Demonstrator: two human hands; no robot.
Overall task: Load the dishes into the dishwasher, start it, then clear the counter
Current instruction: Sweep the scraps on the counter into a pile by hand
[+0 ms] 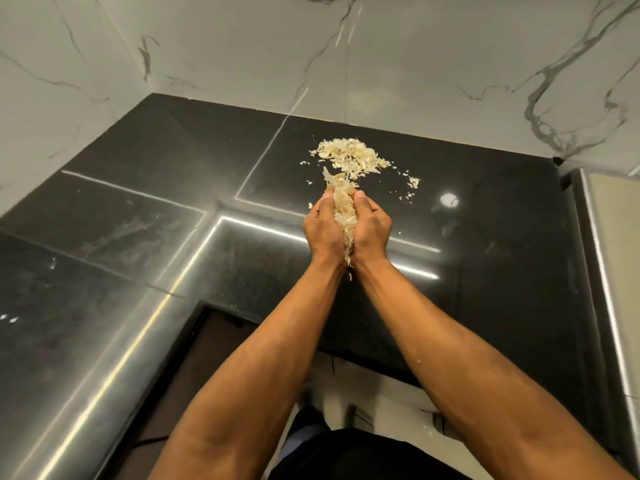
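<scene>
A heap of pale, papery garlic peels (349, 155) lies on the glossy black counter (173, 209) near the back wall. My left hand (323, 230) and my right hand (372, 228) are pressed together just in front of that heap. Between them they hold a bunch of the peels (344, 209), fingers curled round it. Some peels stick out above the fingertips and some hang out at the wrists. Small loose flakes (412, 183) are scattered to the right of the heap.
White marble-patterned wall tiles (242, 46) rise behind and to the left of the L-shaped counter. A steel-edged appliance (602, 237) stands at the right. The counter's front edge (311, 327) drops to a light floor below my arms.
</scene>
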